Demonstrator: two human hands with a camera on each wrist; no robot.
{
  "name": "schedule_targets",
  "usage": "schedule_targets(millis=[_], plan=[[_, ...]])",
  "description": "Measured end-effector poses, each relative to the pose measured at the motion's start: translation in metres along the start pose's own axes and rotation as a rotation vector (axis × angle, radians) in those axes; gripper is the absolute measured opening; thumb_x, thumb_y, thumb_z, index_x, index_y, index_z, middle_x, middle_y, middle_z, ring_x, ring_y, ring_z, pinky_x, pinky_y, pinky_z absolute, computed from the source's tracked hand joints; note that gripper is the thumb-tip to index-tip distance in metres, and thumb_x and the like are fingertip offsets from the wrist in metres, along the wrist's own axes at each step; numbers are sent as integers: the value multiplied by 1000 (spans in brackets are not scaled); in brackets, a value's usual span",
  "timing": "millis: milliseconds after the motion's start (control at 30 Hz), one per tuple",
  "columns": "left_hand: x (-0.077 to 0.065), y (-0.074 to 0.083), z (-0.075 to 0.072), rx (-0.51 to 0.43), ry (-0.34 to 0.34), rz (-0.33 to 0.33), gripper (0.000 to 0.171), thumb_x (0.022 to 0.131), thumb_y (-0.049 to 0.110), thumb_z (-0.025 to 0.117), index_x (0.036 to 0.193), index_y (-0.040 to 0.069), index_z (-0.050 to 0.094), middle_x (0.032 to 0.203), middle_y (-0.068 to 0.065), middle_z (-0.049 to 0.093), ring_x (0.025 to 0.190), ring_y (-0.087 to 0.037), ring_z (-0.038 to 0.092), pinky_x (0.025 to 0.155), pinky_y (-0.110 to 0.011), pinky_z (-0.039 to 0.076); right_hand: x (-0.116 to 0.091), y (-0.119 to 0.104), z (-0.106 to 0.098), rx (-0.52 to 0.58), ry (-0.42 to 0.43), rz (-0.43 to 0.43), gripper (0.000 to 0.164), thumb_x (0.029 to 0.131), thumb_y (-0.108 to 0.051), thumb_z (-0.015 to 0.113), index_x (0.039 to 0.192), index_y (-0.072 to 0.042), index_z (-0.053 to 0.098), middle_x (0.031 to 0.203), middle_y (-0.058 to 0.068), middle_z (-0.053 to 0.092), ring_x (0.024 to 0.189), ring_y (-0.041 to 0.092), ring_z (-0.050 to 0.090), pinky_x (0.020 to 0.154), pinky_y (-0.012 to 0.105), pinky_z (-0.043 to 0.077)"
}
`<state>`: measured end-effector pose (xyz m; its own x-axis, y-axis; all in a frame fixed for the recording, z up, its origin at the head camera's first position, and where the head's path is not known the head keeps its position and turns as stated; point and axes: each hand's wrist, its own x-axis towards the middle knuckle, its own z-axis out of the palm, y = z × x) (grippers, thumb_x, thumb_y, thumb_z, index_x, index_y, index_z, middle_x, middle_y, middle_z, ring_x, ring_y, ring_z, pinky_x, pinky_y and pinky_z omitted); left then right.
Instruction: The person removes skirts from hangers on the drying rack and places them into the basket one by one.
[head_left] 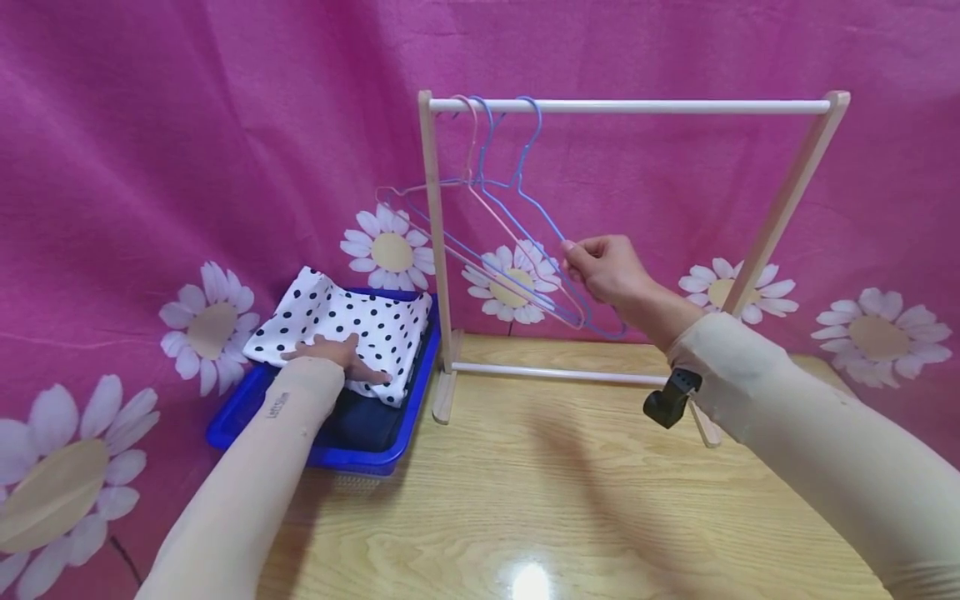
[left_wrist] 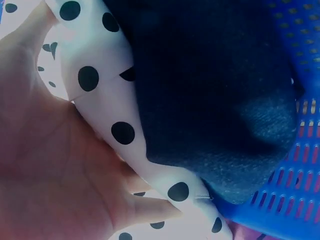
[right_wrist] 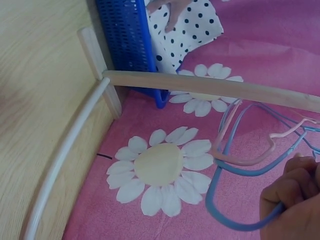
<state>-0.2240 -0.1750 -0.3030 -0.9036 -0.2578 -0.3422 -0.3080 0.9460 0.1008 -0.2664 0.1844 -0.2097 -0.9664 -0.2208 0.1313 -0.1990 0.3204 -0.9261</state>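
My left hand (head_left: 330, 354) rests with spread fingers on a white cloth with black dots (head_left: 382, 329), which lies across a blue basket (head_left: 352, 458). Beneath its near edge, dark denim-like fabric (left_wrist: 215, 100) shows in the left wrist view. Raised at the rack, my right hand (head_left: 607, 271) pinches the sloping arm of a blue hanger (head_left: 537, 125) between thumb and curled fingers. That hanger's hook is still over the top bar (head_left: 637, 107). Beside it on the bar hang another blue hanger (head_left: 489, 125) and a pink hanger (head_left: 474, 133), towards the left post.
The wooden rack has a left post (head_left: 435, 208), a right post (head_left: 787, 204) and a low white crossbar (head_left: 555, 372). It stands on a wood-grain table (head_left: 480, 500) before a pink daisy-print curtain (head_left: 300, 100). The basket sits close to the rack's left foot (head_left: 444, 396).
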Motion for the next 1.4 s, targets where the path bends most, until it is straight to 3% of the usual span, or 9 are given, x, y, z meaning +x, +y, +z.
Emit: schedule_targets(millis=[100, 233, 367, 500, 633, 900, 1000, 1167, 1400], plan=[[0, -1, 3, -21, -11, -10, 110, 84, 70, 63, 162, 12, 11, 161, -40, 10, 149, -61, 12, 119, -74, 16, 0, -1, 1, -4, -6, 7, 34, 107, -27, 50, 83, -6, 63, 57, -12, 51, 46, -1, 34, 43, 16, 28], [3, -3, 6, 17, -24, 17, 109, 84, 72, 61, 162, 13, 13, 166, -30, 10, 152, -53, 14, 121, -70, 19, 0, -1, 2, -11, -9, 15, 34, 107, -28, 50, 89, -2, 62, 57, -11, 51, 47, -1, 35, 43, 16, 28], [8, -2, 7, 72, -42, 38, 108, 85, 75, 56, 162, 13, 15, 169, -21, 11, 151, -53, 19, 120, -70, 21, 0, 0, 3, -4, -10, 12, 34, 107, -27, 50, 85, -4, 63, 56, -12, 51, 47, -1, 36, 43, 16, 29], [10, -3, 5, 47, -86, 21, 109, 84, 76, 56, 162, 14, 13, 168, -24, 13, 149, -56, 23, 119, -70, 23, 1, 0, 4, 5, -13, 4, 34, 107, -26, 51, 80, -9, 63, 55, -12, 50, 46, -1, 37, 43, 16, 30], [12, -6, 3, 20, -120, 36, 110, 84, 75, 57, 163, 13, 12, 165, -31, 15, 149, -52, 25, 120, -63, 29, 2, -1, 4, 5, -18, 3, 34, 107, -26, 51, 80, -8, 63, 55, -12, 50, 46, -1, 36, 43, 16, 29], [12, -11, 3, 15, -96, 52, 110, 82, 73, 63, 161, 11, 18, 162, -34, 21, 147, -45, 33, 119, -51, 37, 4, -5, 4, -20, -26, -4, 38, 106, -25, 52, 72, -14, 64, 54, -11, 51, 44, -1, 35, 43, 17, 28], [13, -12, 3, 5, -97, 66, 109, 83, 72, 62, 161, 11, 18, 163, -33, 19, 149, -46, 30, 120, -52, 35, 5, -5, 3, -42, -18, -19, 40, 106, -23, 52, 69, -15, 64, 52, -11, 50, 44, -1, 35, 42, 16, 28], [17, -13, 2, -42, -129, 68, 107, 85, 69, 61, 162, 12, 14, 166, -30, 11, 153, -47, 20, 124, -54, 28, 8, -5, 2, -71, -6, -42, 36, 107, -21, 51, 79, -4, 64, 51, -12, 48, 43, -2, 33, 41, 16, 26], [16, -14, 4, -82, -127, 37, 107, 84, 70, 63, 162, 15, 15, 165, -31, 9, 153, -46, 19, 125, -53, 27, 10, -5, 3, -101, 14, -39, 39, 106, -24, 52, 70, -16, 64, 57, -13, 50, 46, 0, 31, 43, 17, 25]])
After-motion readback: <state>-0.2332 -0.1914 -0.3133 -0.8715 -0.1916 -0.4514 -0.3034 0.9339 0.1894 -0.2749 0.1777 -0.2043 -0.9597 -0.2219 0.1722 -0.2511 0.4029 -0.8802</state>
